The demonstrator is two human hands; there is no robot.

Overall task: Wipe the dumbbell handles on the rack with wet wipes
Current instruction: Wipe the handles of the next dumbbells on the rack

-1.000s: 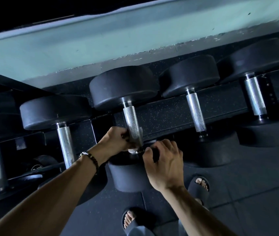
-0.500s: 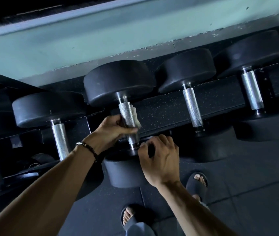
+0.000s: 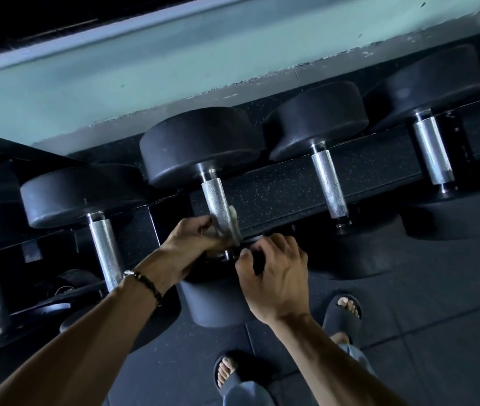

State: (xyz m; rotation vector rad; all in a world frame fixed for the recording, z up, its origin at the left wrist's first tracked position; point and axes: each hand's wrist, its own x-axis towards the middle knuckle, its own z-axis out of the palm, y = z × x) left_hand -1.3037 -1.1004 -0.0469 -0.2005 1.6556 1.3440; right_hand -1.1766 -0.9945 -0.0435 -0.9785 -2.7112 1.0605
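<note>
At frame centre my left hand wraps the wet wipe around the dumbbell handle to scrub it, while my right hand clenches the dumbbell's near head, steadying it on the rack.

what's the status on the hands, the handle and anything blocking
Left hand grips wet wipe round lower end of the dumbbell handle. Right hand grips near weight head. Nothing in the way.

The picture is dim and bluish, the shiny handle above the gripping hand glints, and the edges bend.
</note>
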